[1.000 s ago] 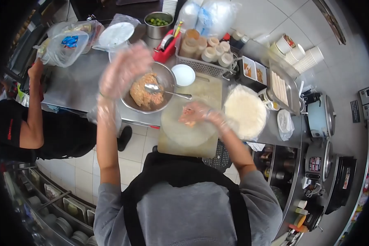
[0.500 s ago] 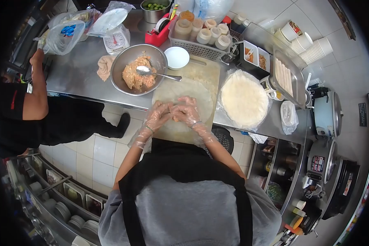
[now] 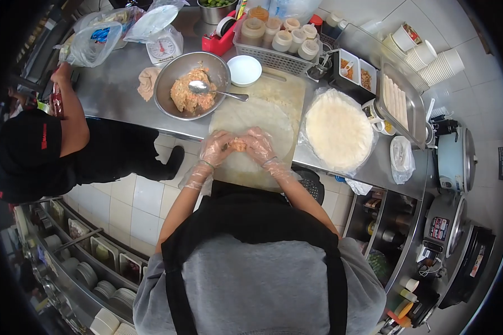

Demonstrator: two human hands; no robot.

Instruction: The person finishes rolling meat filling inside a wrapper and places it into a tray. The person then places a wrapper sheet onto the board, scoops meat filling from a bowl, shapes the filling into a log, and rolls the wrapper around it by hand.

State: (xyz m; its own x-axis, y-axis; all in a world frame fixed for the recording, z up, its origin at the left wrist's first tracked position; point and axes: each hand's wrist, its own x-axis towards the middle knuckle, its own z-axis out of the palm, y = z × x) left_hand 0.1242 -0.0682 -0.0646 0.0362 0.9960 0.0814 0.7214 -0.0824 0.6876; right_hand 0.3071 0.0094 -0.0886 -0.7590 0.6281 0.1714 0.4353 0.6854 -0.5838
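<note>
Both hands wear clear plastic gloves. My left hand [image 3: 216, 148] and my right hand [image 3: 259, 146] meet over the near part of a thin round wrapper [image 3: 257, 120], their fingers closed on a small lump of meat filling [image 3: 237, 145] between them. The wrapper lies on a cutting board [image 3: 298, 92]. Left of the board, a metal bowl [image 3: 164, 92] holds more filling [image 3: 190, 95], with a spoon [image 3: 229, 95] resting in it. A stack of round wrappers [image 3: 339, 131] on plastic lies to the right.
A white dish [image 3: 244, 71], a basket [image 3: 274, 57] of bottles, a red tape dispenser [image 3: 219, 42], a scale [image 3: 165, 48] and a cloth [image 3: 148, 84] stand behind. A tray [image 3: 415, 120] of rolls is at right. A co-worker [image 3: 44, 142] stands at left.
My left hand has come down from above the bowl to join my right hand. My right hand has moved nearer my body, and the filling now sits between both. The co-worker has leaned forward.
</note>
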